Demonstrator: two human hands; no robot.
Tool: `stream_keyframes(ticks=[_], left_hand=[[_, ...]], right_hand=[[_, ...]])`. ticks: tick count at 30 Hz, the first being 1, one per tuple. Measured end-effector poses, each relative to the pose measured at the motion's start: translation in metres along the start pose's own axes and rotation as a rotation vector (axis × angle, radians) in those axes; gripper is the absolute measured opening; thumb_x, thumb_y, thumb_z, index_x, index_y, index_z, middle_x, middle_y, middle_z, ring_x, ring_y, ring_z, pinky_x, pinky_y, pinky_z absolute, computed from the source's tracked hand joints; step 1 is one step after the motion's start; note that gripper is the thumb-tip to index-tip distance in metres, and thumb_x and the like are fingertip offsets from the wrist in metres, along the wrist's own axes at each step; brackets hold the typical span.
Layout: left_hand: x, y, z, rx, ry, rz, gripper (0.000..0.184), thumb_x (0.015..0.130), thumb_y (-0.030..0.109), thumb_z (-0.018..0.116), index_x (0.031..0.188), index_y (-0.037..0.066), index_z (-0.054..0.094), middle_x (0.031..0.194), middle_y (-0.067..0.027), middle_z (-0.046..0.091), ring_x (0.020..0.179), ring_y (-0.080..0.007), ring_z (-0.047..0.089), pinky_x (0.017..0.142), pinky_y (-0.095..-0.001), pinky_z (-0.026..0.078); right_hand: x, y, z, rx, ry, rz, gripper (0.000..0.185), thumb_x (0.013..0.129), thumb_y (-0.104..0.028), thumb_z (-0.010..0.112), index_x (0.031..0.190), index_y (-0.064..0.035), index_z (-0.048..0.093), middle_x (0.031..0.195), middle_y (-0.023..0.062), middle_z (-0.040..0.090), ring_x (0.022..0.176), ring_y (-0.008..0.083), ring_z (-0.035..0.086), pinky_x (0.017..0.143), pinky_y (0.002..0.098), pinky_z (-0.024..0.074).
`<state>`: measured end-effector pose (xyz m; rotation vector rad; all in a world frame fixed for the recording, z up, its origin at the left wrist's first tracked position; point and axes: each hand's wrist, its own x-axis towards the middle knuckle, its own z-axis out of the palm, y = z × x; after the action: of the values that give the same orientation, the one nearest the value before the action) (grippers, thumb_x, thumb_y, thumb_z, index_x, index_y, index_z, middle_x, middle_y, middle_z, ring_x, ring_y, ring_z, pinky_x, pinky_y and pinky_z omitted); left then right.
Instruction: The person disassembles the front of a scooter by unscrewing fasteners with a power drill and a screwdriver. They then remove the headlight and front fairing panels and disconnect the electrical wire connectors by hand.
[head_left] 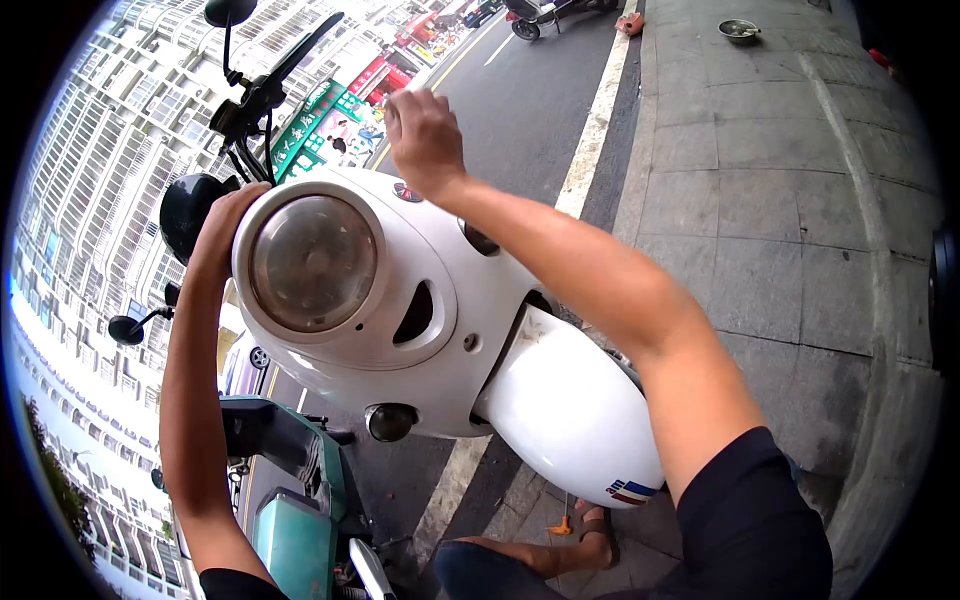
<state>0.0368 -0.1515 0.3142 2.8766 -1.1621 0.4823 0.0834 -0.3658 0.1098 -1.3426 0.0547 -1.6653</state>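
Observation:
A white scooter front (pixel 420 240) fills the middle of the view, with a large round headlight (pixel 313 262) in a raised rim. My left hand (pixel 236 208) lies against the far upper edge of this headlight housing; its fingers are mostly hidden behind the rim. Above the front panel, near a small dark emblem (pixel 406 192), my right hand (pixel 425 142) is raised with curled fingers, and nothing shows in it. Beneath the panel is the white front fender (pixel 570 410), bearing a striped sticker (pixel 631 491). A dark round lamp (pixel 391 422) sits low on the panel.
The scooter's handlebar (pixel 262 100) and mirror (pixel 228 12) rise at upper left. A green scooter (pixel 295 535) stands close at lower left. On the ground by my sandalled foot (pixel 597 535) is an orange-handled tool (pixel 562 525). A metal bowl (pixel 739 31) sits on the pavement (pixel 760 250).

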Motion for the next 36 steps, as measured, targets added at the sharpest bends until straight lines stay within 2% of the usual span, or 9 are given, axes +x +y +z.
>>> stream_keyframes(ticks=[2, 9, 10, 16, 21, 23, 25, 30, 36], left_hand=[[0.001, -0.008, 0.000, -0.026, -0.006, 0.071, 0.027, 0.095, 0.016, 0.050, 0.104, -0.003, 0.066, 0.096, -0.0122, 0.068, 0.090, -0.0157, 0.065, 0.084, -0.0282, 0.049], [0.003, -0.001, -0.002, -0.332, 0.092, -0.158, 0.031, 0.093, 0.023, 0.056, 0.107, -0.002, 0.069, 0.098, -0.0097, 0.068, 0.084, -0.0133, 0.064, 0.083, -0.0272, 0.049], [-0.001, 0.017, -0.002, -0.406, 0.169, -0.292, 0.031, 0.092, 0.024, 0.058, 0.108, -0.001, 0.069, 0.097, -0.0104, 0.069, 0.084, -0.0131, 0.065, 0.080, -0.0265, 0.050], [-0.001, 0.000, 0.001, -0.248, 0.152, -0.091, 0.028, 0.090, 0.021, 0.061, 0.100, -0.002, 0.071, 0.094, -0.0110, 0.070, 0.078, -0.0140, 0.066, 0.076, -0.0276, 0.051], [0.002, -0.018, 0.005, -0.074, 0.292, -0.030, 0.030, 0.085, 0.024, 0.062, 0.090, -0.005, 0.068, 0.085, -0.0126, 0.068, 0.072, -0.0130, 0.061, 0.071, -0.0297, 0.049], [0.002, -0.014, 0.011, -0.141, 0.437, -0.250, 0.033, 0.083, 0.027, 0.061, 0.095, -0.003, 0.068, 0.090, -0.0190, 0.070, 0.082, -0.0298, 0.068, 0.075, -0.0360, 0.050], [-0.003, -0.041, 0.012, 0.004, 0.458, 0.044, 0.039, 0.083, 0.031, 0.062, 0.104, -0.002, 0.066, 0.102, -0.0217, 0.068, 0.094, -0.0330, 0.067, 0.081, -0.0384, 0.051], [-0.033, -0.010, 0.017, -0.617, 0.571, -0.219, 0.044, 0.087, 0.017, 0.062, 0.123, -0.010, 0.056, 0.110, -0.0194, 0.066, 0.097, -0.0233, 0.065, 0.085, -0.0300, 0.051], [-0.056, -0.006, 0.008, -1.082, 0.315, 0.043, 0.067, 0.095, 0.058, 0.048, 0.125, -0.002, 0.054, 0.117, -0.0129, 0.061, 0.104, -0.0227, 0.061, 0.091, -0.0344, 0.047]], right_hand=[[0.080, -0.001, -0.037, 0.028, 0.180, -0.220, 0.015, 0.093, -0.021, 0.053, 0.096, -0.0062, 0.056, 0.092, 0.0146, 0.056, 0.091, 0.0353, 0.055, 0.081, 0.0454, 0.0448], [-0.033, 0.020, 0.066, -0.267, 0.284, 0.004, 0.019, 0.093, -0.017, 0.051, 0.107, -0.0045, 0.055, 0.107, 0.0168, 0.057, 0.108, 0.0356, 0.052, 0.094, 0.0490, 0.0415], [-0.021, 0.016, 0.043, -0.122, -0.061, 0.305, 0.019, 0.094, -0.022, 0.051, 0.105, -0.0082, 0.057, 0.103, 0.0143, 0.057, 0.103, 0.0351, 0.052, 0.092, 0.0467, 0.0425], [-0.003, -0.007, 0.009, 0.140, -0.146, 0.225, 0.020, 0.091, -0.026, 0.057, 0.100, -0.0083, 0.057, 0.102, 0.0132, 0.058, 0.101, 0.0344, 0.054, 0.090, 0.0455, 0.0442], [0.042, -0.102, -0.012, 0.203, -0.337, -0.200, 0.023, 0.085, -0.023, 0.058, 0.094, -0.0046, 0.067, 0.098, 0.0176, 0.066, 0.093, 0.0342, 0.064, 0.083, 0.0451, 0.0503], [0.057, -0.152, -0.005, 0.062, -0.584, -0.468, 0.018, 0.075, -0.015, 0.058, 0.076, -0.0010, 0.069, 0.084, 0.0214, 0.068, 0.080, 0.0383, 0.067, 0.074, 0.0470, 0.0541], [0.055, -0.173, 0.015, 0.131, -0.779, -0.403, 0.034, 0.083, -0.030, 0.057, 0.100, -0.0020, 0.068, 0.105, 0.0203, 0.067, 0.101, 0.0352, 0.064, 0.090, 0.0450, 0.0490], [0.065, -0.162, 0.024, 0.165, -1.215, -0.384, 0.069, 0.087, -0.056, 0.055, 0.130, -0.0033, 0.057, 0.128, 0.0232, 0.058, 0.117, 0.0339, 0.058, 0.100, 0.0376, 0.0433], [0.080, -0.184, 0.036, -0.068, -1.487, -0.541, 0.044, 0.094, -0.039, 0.058, 0.123, -0.0062, 0.061, 0.115, 0.0140, 0.065, 0.108, 0.0230, 0.062, 0.097, 0.0338, 0.0454]])
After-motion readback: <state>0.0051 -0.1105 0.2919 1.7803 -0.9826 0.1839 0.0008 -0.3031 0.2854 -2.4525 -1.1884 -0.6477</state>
